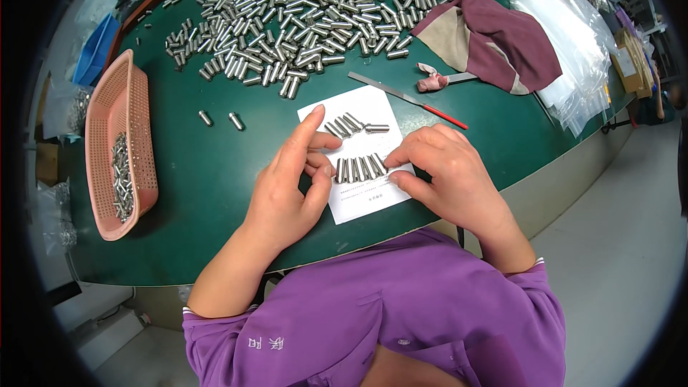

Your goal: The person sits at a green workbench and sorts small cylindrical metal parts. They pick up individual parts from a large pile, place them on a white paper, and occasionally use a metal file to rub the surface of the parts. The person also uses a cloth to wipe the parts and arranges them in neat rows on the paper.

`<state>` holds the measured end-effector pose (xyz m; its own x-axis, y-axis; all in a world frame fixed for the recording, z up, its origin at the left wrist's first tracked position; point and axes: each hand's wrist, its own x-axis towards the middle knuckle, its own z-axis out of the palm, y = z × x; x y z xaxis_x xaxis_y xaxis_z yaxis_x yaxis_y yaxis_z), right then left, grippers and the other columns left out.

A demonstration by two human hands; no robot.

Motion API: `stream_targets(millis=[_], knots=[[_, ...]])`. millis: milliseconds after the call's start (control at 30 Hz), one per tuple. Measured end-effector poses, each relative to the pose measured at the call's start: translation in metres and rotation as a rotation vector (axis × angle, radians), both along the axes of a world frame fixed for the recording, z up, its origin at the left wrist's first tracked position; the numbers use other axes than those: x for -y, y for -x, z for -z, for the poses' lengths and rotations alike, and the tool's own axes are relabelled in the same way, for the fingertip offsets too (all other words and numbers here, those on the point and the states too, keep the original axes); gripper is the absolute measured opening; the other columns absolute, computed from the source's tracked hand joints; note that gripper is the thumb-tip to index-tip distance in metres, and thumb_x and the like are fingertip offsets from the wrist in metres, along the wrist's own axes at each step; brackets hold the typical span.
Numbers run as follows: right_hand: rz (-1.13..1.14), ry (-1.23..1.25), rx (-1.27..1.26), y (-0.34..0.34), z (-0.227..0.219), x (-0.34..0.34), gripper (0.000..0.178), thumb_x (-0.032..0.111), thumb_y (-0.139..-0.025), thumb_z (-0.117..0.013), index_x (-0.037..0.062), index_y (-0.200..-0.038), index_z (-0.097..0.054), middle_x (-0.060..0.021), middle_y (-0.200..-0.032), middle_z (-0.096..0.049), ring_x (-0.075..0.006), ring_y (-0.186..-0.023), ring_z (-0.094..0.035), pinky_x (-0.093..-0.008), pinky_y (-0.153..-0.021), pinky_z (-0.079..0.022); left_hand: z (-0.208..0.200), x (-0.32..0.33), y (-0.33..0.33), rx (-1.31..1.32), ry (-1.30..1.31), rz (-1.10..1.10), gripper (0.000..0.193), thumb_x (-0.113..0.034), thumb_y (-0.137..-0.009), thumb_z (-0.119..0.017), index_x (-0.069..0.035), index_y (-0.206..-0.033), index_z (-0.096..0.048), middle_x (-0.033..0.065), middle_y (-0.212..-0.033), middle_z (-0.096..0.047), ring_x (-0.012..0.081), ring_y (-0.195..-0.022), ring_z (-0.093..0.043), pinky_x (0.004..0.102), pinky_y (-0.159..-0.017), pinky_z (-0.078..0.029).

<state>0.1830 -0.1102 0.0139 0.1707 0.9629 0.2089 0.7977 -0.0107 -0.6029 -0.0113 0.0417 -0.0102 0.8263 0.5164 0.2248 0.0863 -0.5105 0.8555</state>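
Observation:
A short row of shiny metal pins point(360, 168) lies side by side on a white printed sheet point(362, 206). My left hand point(290, 179) is at the row's left end, index finger stretched away and thumb apart, the other fingertips close to the pins. At the right end, my right hand point(448, 172) has its fingers curled, with index finger and thumb closed against the last pin. Just beyond the row, a second small group of pins point(344, 126) rests on the sheet, one pin point(377, 128) lying crosswise beside it.
A large heap of metal pins point(301, 14) covers the far table. Two loose pins point(236, 121) lie left. A pink basket point(97, 150) holds smaller pins. A red-handled file point(437, 111), a maroon cloth point(512, 36) and plastic bags point(573, 50) lie to the right.

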Motion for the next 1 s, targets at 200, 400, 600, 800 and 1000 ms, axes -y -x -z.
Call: stream_targets(millis=[200,400,600,800,1000], knots=[[-0.033,-0.04,-0.035,-0.001,0.004,0.001,0.017,0.01,-0.078,-0.074,0.0095,-0.095,-0.069,-0.0045,-0.092,-0.064,-0.0261,-0.086,-0.06,-0.0393,-0.08,-0.048,-0.001,0.0,0.0,-0.005,-0.005,0.012,0.071,0.012,-0.083,-0.058,-0.002,-0.149,-0.035,0.013,-0.113,-0.065,0.014,-0.079,-0.064,0.0281,-0.074,-0.054],[-0.121,-0.068,0.091,0.004,-0.003,-0.001,0.028,0.009,-0.077,-0.075,0.0087,-0.104,-0.07,-0.0039,-0.092,-0.063,-0.0258,-0.087,-0.06,-0.039,-0.08,-0.048,-0.002,0.001,0.0,-0.001,-0.024,0.016,0.071,0.012,-0.083,-0.058,-0.002,-0.149,-0.036,0.0132,-0.113,-0.065,0.0143,-0.079,-0.064,0.0283,-0.074,-0.054],[-0.112,-0.024,0.124,0.006,-0.003,-0.009,0.042,0.01,-0.076,-0.075,0.0071,-0.118,-0.066,-0.0057,-0.095,-0.063,-0.0268,-0.088,-0.059,-0.0385,-0.082,-0.047,-0.002,0.001,0.0,-0.01,-0.032,0.033,0.072,0.012,-0.083,-0.059,-0.003,-0.15,-0.036,0.0141,-0.113,-0.065,0.0146,-0.079,-0.064,0.0286,-0.074,-0.055],[-0.153,0.031,0.078,0.001,-0.008,-0.005,0.043,0.01,-0.077,-0.075,0.0093,-0.119,-0.065,-0.0061,-0.097,-0.061,-0.0262,-0.091,-0.058,-0.0395,-0.083,-0.047,-0.001,0.001,0.0,-0.002,-0.029,0.035,0.073,0.012,-0.083,-0.059,-0.003,-0.15,-0.035,0.0145,-0.113,-0.065,0.0149,-0.078,-0.064,0.0289,-0.073,-0.055],[-0.143,0.048,0.126,0.006,-0.008,-0.005,0.049,0.013,-0.075,-0.077,0.0123,-0.122,-0.065,-0.0055,-0.099,-0.062,-0.0265,-0.089,-0.059,-0.039,-0.084,-0.047,-0.003,0.002,-0.002,0.003,-0.031,0.032,0.07,0.014,-0.084,-0.055,-0.001,-0.149,-0.036,0.0131,-0.112,-0.065,0.0108,-0.077,-0.062,0.0254,-0.073,-0.051]])
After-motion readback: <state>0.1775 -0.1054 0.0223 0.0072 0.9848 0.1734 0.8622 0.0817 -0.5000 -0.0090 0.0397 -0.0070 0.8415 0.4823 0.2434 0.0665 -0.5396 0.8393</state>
